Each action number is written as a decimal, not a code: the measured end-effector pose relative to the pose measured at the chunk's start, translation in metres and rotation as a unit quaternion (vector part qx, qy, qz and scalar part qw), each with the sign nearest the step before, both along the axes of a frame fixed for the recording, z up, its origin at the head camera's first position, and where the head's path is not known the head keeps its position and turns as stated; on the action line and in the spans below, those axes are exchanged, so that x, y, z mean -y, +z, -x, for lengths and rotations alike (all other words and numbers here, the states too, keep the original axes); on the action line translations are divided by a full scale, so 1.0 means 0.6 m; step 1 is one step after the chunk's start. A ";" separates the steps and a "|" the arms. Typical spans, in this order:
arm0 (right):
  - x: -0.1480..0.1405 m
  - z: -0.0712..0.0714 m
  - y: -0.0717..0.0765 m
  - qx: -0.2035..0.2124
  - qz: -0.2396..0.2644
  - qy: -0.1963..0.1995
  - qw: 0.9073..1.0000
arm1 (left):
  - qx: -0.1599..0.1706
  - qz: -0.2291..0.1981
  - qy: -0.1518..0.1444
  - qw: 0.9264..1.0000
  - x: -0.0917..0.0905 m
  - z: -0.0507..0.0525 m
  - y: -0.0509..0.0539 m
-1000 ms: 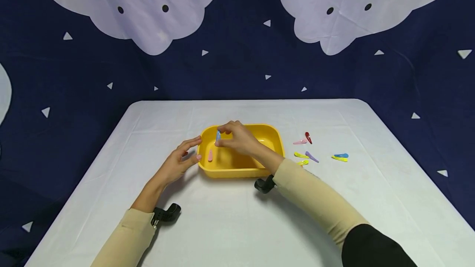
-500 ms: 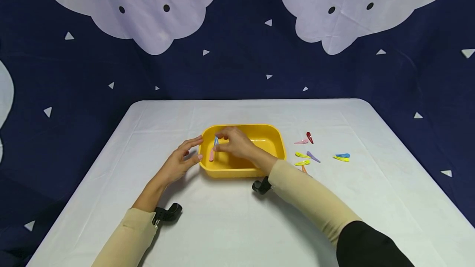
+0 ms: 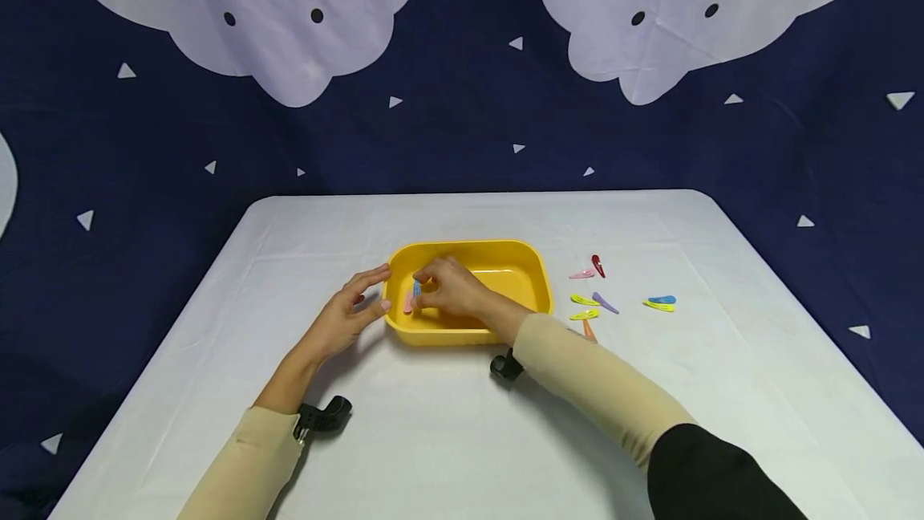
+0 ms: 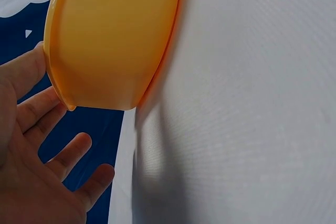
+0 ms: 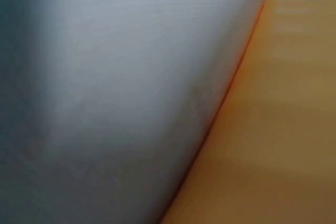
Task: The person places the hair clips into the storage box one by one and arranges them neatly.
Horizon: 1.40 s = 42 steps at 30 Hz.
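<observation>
In the head view a yellow plastic tray (image 3: pixel 462 338) stands on the white table. My right hand (image 3: pixel 456 293) reaches inside its left part and pinches a blue snap hair clip (image 3: pixel 416 289) between thumb and forefinger, low over the tray floor. Right beside that clip lies a pink hair clip (image 3: pixel 407 302) in the tray. The left hand (image 3: pixel 346 314) touches the tray's left rim with thumb and fingertips, its fingers spread and fairly straight; the left wrist view has the tray's outer wall (image 4: pixel 113 35) against those fingers. Only the tray wall (image 5: pixel 278 114) and cloth fill the right wrist view.
Right of the tray lie several hair clips: red (image 3: pixel 598 266), pink (image 3: pixel 581 274), purple (image 3: pixel 605 302), yellow (image 3: pixel 584 314) and orange (image 3: pixel 589 331) ones. Farther right, a blue clip (image 3: pixel 662 299) lies against a yellow clip (image 3: pixel 659 307). A dark blue cloud-print cloth (image 3: pixel 462 135) hangs behind the table.
My right hand has lowered the blue hair clip from the tray's back left toward the floor, next to the pink one. The left hand has stayed at the rim.
</observation>
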State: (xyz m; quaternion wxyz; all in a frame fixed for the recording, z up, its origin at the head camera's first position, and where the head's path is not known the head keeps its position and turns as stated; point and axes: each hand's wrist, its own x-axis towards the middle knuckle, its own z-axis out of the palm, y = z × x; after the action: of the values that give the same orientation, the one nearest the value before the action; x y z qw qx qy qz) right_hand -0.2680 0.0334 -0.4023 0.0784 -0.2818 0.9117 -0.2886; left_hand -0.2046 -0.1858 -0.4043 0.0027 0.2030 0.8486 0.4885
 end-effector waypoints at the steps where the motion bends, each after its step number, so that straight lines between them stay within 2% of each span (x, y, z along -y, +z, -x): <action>1: 0.000 0.000 -0.001 -0.001 -0.004 0.002 1.000 | 0.001 0.000 0.000 1.000 0.000 0.000 0.001; 5: 0.002 -0.002 -0.003 -0.007 -0.018 0.007 1.000 | 0.001 -0.003 0.001 1.000 0.000 -0.001 0.000; 15: 0.004 0.001 -0.009 -0.054 -0.070 0.014 0.996 | 0.002 -0.003 -0.003 1.000 -0.001 0.000 0.002; 26: 0.007 0.000 -0.009 -0.047 -0.101 -0.002 0.994 | 0.008 -0.004 -0.004 1.000 0.001 0.000 0.001; 42: 0.009 -0.001 -0.010 -0.048 -0.105 -0.010 0.993 | 0.006 -0.003 -0.005 1.000 0.001 0.000 0.002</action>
State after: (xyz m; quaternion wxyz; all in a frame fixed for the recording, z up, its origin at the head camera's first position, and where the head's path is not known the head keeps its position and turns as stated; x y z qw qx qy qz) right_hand -0.2677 0.0279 -0.4081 0.0606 -0.2769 0.9423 -0.1779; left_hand -0.2044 -0.1861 -0.4029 0.0091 0.2041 0.8461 0.4923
